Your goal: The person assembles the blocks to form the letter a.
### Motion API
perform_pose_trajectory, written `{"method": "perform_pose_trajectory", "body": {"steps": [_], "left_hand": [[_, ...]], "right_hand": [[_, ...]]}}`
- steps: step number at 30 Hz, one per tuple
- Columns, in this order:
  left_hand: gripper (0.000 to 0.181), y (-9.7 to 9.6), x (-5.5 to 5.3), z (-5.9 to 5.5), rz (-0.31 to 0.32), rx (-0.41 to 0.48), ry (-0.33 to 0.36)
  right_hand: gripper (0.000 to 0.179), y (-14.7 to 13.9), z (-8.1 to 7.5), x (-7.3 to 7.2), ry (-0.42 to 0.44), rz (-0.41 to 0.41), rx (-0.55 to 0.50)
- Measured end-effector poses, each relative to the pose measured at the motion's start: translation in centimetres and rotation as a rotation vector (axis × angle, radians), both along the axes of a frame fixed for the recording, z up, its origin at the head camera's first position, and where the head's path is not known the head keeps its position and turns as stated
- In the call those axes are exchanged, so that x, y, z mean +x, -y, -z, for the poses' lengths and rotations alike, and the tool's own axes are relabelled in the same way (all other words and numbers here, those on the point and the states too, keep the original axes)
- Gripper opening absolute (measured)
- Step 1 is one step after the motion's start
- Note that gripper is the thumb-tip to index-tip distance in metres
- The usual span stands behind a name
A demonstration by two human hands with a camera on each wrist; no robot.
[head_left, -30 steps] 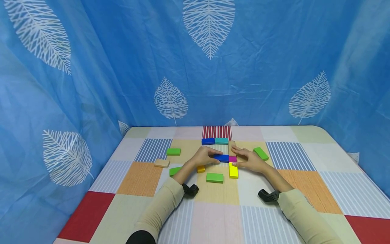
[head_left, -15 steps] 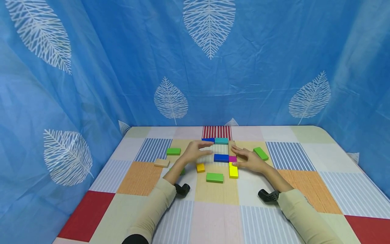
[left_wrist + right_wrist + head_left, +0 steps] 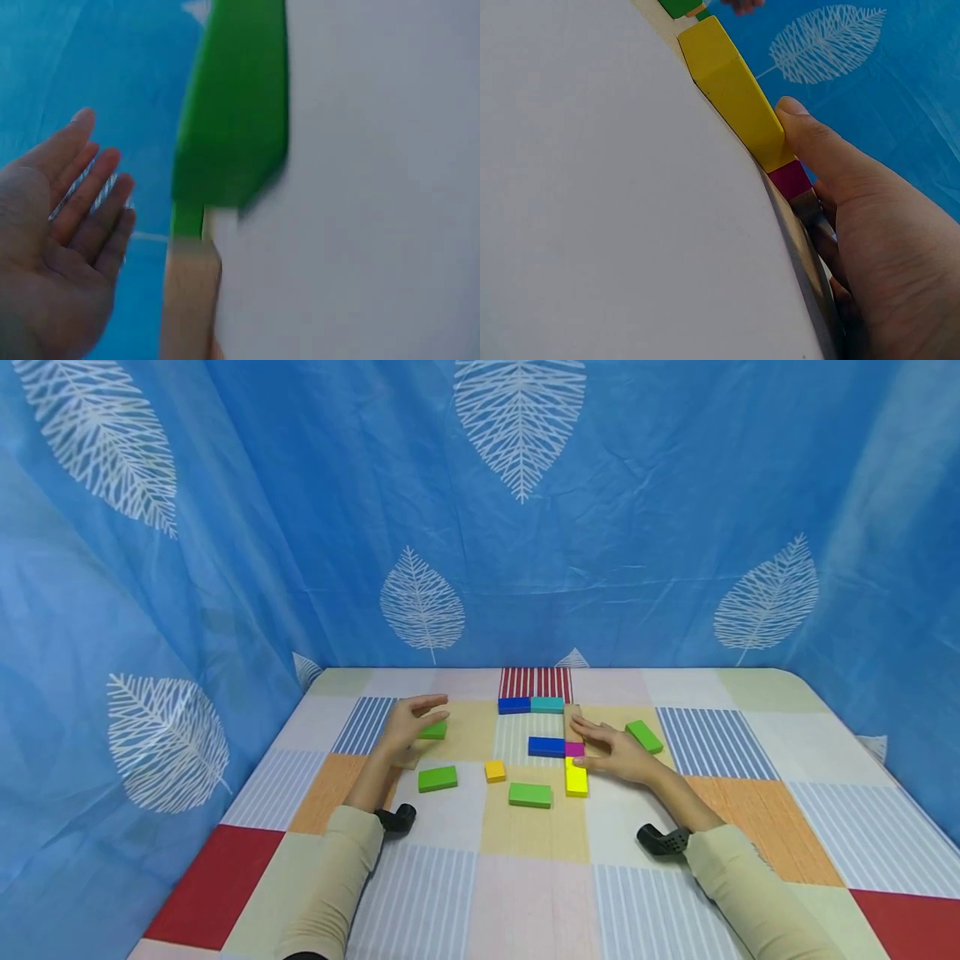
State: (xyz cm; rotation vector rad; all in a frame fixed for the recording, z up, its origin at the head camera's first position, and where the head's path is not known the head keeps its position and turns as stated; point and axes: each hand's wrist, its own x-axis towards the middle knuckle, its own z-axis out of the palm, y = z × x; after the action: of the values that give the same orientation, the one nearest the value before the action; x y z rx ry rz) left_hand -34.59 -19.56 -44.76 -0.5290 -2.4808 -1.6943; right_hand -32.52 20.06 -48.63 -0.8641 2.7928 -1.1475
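Observation:
My left hand, fingers apart and holding nothing, hovers at a green block on the left, partly covering it. A plain wooden block shows beneath that wrist. On the right, my right hand touches a line of blocks: its thumb is on the yellow block, its fingertips at an upright-running wooden block. A magenta block sits between those two. A blue block extends left from the magenta one. At the back, another blue block and a teal block lie end to end.
A green block, a small orange block and another green block lie loose in front. One more green block lies slanted beyond the right hand. A blue leaf-print curtain hangs behind the patchwork-covered table.
My left hand has let go of the blue block beside the magenta one and travelled left to the far green block. My right hand stays in place on the line of blocks.

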Motion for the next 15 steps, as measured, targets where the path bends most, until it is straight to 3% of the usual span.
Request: {"method": "perform_pose_trajectory", "body": {"steps": [2, 7, 9, 15], "left_hand": [[0.041, 0.9, 0.3, -0.3, -0.017, -0.005, 0.020], [0.039, 2.8, 0.2, 0.3, -0.071, -0.060, 0.081], [0.040, 3.5, -0.3, 1.3, -0.068, -0.079, 0.072], [0.045, 4.3, -0.2, 1.8, -0.038, -0.137, 0.074]], "right_hand": [[0.073, -0.1, 0.0, 0.0, -0.003, 0.000, 0.000], [0.073, -0.1, -0.1, 0.0, 0.004, 0.009, 0.005], [0.073, 0.0, -0.1, 0.0, 0.004, 0.012, 0.006], [0.073, 0.0, 0.0, 0.0, 0.000, 0.005, -0.005]]}}
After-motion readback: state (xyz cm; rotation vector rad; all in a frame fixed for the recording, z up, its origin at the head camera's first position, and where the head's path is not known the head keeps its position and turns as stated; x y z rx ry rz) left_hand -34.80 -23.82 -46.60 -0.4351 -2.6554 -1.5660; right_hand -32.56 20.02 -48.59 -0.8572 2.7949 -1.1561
